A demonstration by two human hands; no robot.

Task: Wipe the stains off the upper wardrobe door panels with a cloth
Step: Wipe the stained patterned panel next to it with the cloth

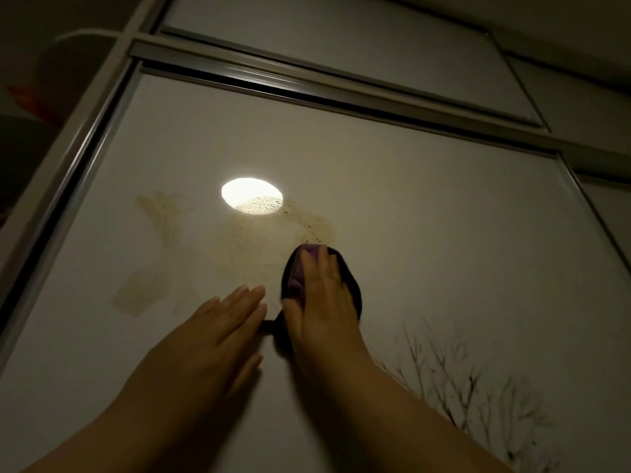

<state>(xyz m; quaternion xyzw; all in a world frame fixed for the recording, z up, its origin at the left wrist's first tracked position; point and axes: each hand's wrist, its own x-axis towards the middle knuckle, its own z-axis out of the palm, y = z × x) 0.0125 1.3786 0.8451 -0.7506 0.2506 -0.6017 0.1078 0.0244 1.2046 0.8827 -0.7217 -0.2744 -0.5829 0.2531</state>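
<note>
The white upper wardrobe door panel (409, 206) fills the view. Brownish stains mark it: a smear at the left (160, 220), a patch below it (140, 295), and dark speckles (307, 230) in the middle. My right hand (321, 302) presses a purple cloth (298, 278) flat against the panel, just under the speckled stain. Fingers cover most of the cloth. My left hand (218, 332) rests flat on the panel with fingers together, just left of the cloth, holding nothing.
A bright round light reflection (251, 196) sits above the stains. A metal sliding rail (273, 87) runs across the top, with a metal frame edge (68, 172) down the left. A printed bare-tree pattern (461, 377) covers the panel's lower right. Another cabinet panel (341, 35) lies above.
</note>
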